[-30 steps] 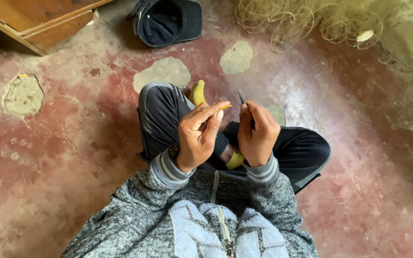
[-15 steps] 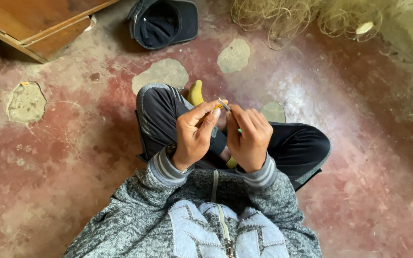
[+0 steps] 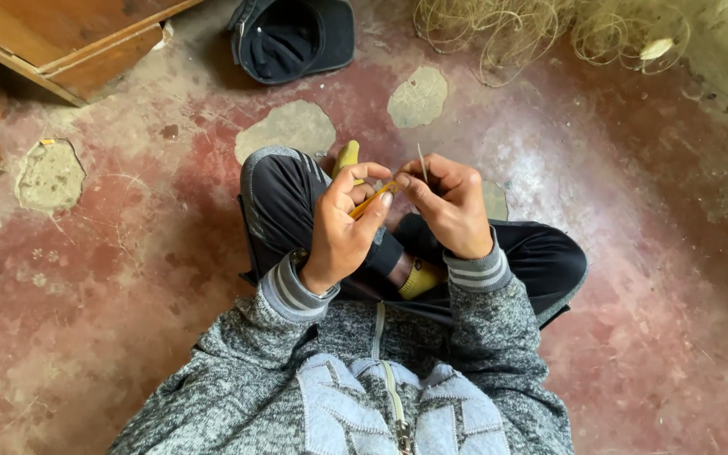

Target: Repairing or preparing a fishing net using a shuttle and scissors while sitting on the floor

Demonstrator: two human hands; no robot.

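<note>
I sit cross-legged on a worn red floor, in dark trousers [image 3: 280, 198] and yellow socks [image 3: 421, 278]. My left hand [image 3: 340, 227] pinches a small flat yellow-orange piece [image 3: 372, 200] between thumb and fingers above my lap. My right hand [image 3: 451, 206] touches the left at the fingertips. It grips a thin pale stick [image 3: 421, 163] that points upward. Whether the stick and the yellow piece are joined is hidden by the fingers.
A dark cap [image 3: 292, 38] lies upside down on the floor ahead. Wooden furniture [image 3: 69, 42] stands at the far left. A tangle of pale thin line [image 3: 532, 34] lies at the far right. Grey patches [image 3: 288, 128] break the red floor.
My hands have drawn together until the fingertips meet. The left fingers have closed on the yellow piece, and the thin stick stays upright in the right hand.
</note>
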